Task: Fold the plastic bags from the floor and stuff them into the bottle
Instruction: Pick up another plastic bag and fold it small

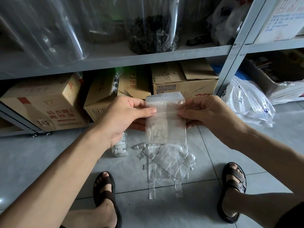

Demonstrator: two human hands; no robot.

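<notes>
Above the floor, left hand (125, 116) and right hand (209, 112) pinch opposite edges of a folded plastic bag (165, 119).

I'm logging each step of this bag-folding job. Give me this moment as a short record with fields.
left hand: pinching the left edge of the folded bag
right hand: pinching its right edge
folded bag: clear plastic, held up between both hands
bags on floor: clear, flat, between the feet
bottle: on the floor, partly hidden by the left hand, white pieces inside

Grey tile floor (41, 158); metal shelving (115, 61)
</notes>
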